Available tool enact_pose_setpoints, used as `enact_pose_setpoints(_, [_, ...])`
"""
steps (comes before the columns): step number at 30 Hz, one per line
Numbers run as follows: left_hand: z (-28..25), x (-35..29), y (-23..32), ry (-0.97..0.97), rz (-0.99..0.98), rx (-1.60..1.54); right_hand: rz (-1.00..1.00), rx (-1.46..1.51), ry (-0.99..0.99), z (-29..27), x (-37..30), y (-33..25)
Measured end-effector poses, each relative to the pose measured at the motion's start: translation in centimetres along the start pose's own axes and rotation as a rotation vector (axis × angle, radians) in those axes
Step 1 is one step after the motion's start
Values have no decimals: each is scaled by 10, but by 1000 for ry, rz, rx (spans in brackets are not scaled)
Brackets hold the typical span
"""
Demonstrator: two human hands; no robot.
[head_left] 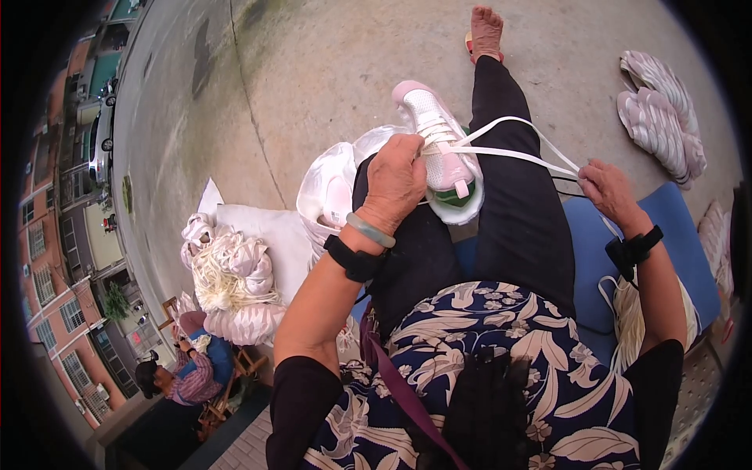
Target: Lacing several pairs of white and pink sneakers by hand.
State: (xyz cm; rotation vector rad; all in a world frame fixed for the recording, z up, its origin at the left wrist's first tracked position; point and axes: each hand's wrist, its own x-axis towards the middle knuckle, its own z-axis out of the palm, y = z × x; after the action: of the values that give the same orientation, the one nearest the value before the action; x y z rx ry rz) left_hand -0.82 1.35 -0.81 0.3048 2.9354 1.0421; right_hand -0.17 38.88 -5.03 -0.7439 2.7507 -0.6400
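A pink and white sneaker (453,166) lies across my lap, its toe pointing away from me and green showing at the heel. White shoelaces (513,153) run through its eyelets and stretch to the right. My left hand (397,178) is closed at the sneaker's left side by the lacing; its fingertips hide what they pinch. Out to the right, my right hand (609,188) pinches the far part of the laces, which are drawn out between shoe and hand.
More pink and white shoe uppers (330,192) sit left of my knee. A heap of uppers and cream laces (227,270) lies further left. Stacked uppers (662,117) rest on the ground at far right. Loose laces (630,317) lie on a blue surface (583,266). Another person (188,372) sits at lower left.
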Motion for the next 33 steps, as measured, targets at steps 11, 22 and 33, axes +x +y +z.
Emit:
enact_pose_setpoints(11, [10, -8, 1, 67, 41, -5, 40, 802, 164, -27, 128, -83])
enact_pose_setpoints(22, [9, -7, 1, 65, 27, -19, -108, 582, 106, 18, 135, -114])
enact_pose_setpoints(33, [8, -8, 10, 85, 85, 106, -179, 248, 137, 32, 130, -136])
